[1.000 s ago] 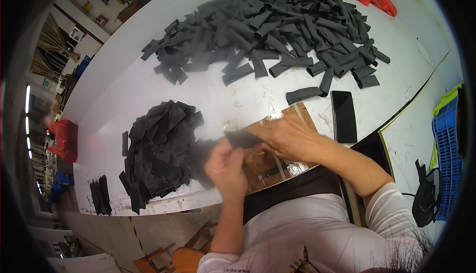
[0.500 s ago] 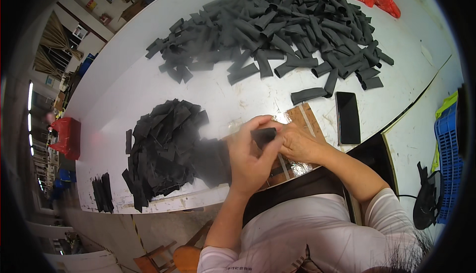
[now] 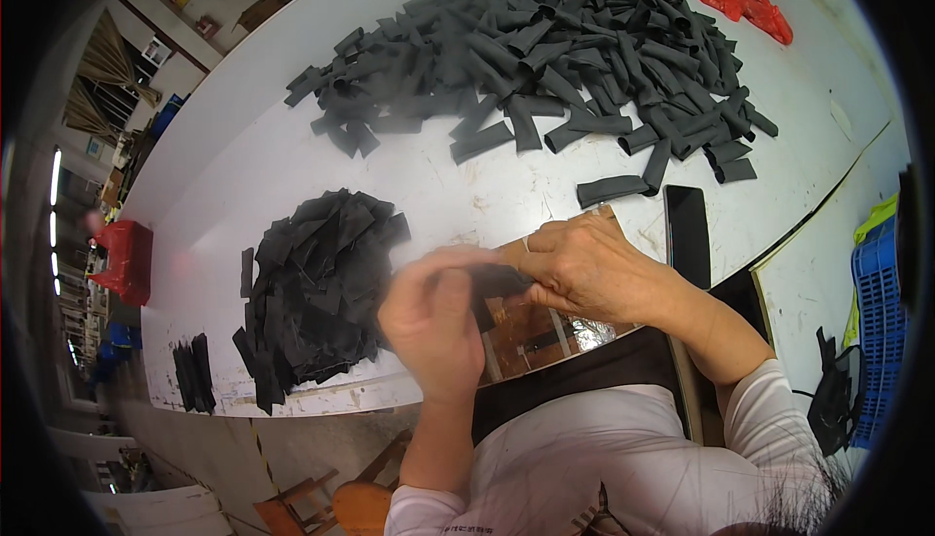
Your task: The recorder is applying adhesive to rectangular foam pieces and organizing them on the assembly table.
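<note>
A dark grey fabric tube [image 3: 499,281] stretches between my two hands, just above a brown board [image 3: 531,327] at the table's front edge. My left hand [image 3: 433,312] is closed on its left end, slightly smeared by motion. The fingers of my right hand [image 3: 584,263] pinch the other end, their tips partly hidden. Left of my hands lies a heap of flat black fabric pieces [image 3: 317,288]. Farther back spreads a large pile of rolled, dark grey fabric tubes [image 3: 555,59].
A black phone [image 3: 688,234] lies to the right of the board. Red plastic bags [image 3: 742,8] rest at the far right, and another red bag [image 3: 125,261] is at the left edge. A blue crate [image 3: 877,312] stands on the right. Several black strips [image 3: 194,373] lie front left.
My left hand has moved left and turned, drawing away from my right hand. The fabric tube now spans the gap between them. My right hand has shifted slightly right.
</note>
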Demonstrator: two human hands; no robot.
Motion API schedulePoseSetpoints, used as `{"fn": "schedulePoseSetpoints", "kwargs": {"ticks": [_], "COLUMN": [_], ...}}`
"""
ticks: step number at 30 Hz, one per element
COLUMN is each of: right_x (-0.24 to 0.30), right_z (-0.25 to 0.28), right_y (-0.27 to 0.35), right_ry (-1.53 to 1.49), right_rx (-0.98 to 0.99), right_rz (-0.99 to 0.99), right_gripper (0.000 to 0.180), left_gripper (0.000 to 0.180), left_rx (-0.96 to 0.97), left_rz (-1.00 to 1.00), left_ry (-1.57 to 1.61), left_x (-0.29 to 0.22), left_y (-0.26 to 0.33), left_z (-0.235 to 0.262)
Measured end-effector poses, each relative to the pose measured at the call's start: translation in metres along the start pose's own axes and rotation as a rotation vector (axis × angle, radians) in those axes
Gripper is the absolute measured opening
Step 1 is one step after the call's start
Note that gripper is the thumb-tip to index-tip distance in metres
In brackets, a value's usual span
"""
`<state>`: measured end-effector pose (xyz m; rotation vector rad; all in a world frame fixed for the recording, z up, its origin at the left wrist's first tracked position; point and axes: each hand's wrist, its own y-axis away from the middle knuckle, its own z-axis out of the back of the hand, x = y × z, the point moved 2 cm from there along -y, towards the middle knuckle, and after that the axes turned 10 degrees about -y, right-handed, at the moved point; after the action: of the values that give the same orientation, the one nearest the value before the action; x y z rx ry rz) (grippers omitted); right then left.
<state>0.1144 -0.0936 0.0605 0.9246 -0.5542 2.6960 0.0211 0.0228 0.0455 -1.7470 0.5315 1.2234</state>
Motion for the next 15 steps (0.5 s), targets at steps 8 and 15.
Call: {"fn": "schedulePoseSetpoints", "kwargs": {"ticks": [8,15], "right_x": [-0.028,-0.008], "right_z": [-0.043,-0.019], "right_y": [0.019,0.011], "right_ry": [-0.266,-0.104], "right_rx": [-0.038,-0.024], "right_rz": [-0.038,0.047], "right_gripper": [0.014,0.016], "left_gripper": [0.013,0.014], "left_rx": [-0.016,-0.056], "left_rz": [0.077,0.135], "left_ry": [0.218,0.038], "left_x": [0.021,0.018], "left_y": [0.013,0.022], "left_z": [0.006,0.011]}}
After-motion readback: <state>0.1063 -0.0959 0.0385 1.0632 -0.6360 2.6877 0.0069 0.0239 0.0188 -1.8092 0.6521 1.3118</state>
